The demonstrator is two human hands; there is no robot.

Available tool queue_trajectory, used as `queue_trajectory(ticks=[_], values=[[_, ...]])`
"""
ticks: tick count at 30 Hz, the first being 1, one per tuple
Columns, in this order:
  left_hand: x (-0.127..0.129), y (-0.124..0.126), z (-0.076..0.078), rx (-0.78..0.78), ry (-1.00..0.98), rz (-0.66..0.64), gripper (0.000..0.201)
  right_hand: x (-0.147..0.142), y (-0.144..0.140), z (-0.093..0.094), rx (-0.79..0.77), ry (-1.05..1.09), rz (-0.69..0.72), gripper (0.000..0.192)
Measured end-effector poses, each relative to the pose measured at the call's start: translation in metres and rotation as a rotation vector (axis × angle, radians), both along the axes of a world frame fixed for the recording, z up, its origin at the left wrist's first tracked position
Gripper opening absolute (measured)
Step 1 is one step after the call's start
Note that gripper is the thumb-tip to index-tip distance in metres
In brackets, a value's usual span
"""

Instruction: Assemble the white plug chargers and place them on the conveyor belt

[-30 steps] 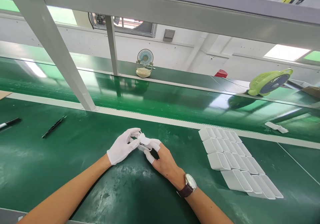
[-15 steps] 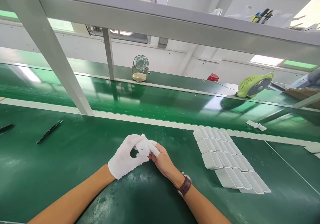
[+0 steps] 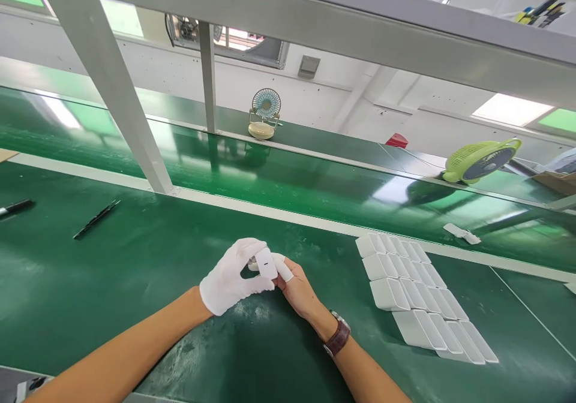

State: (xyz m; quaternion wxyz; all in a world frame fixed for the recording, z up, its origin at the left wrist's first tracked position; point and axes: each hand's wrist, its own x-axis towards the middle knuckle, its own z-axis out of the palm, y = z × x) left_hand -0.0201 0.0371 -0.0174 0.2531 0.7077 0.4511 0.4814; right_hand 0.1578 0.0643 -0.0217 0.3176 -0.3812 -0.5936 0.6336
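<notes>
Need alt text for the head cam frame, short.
Two hands, the gloved left hand and the right hand with finger cots, pinch a small white plastic part above a green work surface. Rows of white cases lie to the right.

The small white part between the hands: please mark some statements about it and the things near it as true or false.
1. Both hands hold the small white part. True.
2. The left hand is bare. False: it wears a white glove.
3. The right hand has a watch at its wrist. True.
4. The white cases lie left of the hands. False: they lie to the right.
5. The green fan stands on the near bench. False: it stands beyond the belt.
</notes>
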Motion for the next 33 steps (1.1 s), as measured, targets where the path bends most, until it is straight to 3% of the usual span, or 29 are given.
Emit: queue_trajectory(ticks=[8, 17, 26, 33], values=[[0.000, -0.002, -0.005, 0.029, 0.044, 0.053, 0.065, 0.001, -0.001, 0.007, -0.040, 0.021, 0.102, 0.048], [0.000, -0.003, -0.004, -0.007, 0.046, 0.062, 0.064, 0.000, -0.004, 0.015, -0.012, -0.034, 0.092, 0.049], [0.000, -0.005, -0.004, 0.061, 0.028, 0.035, 0.064, 0.002, -0.002, 0.013, -0.011, -0.052, 0.119, 0.051], [-0.005, -0.001, 0.000, 0.080, 0.057, -0.001, 0.062, 0.002, -0.004, 0.009, -0.059, 0.044, 0.072, 0.044]])
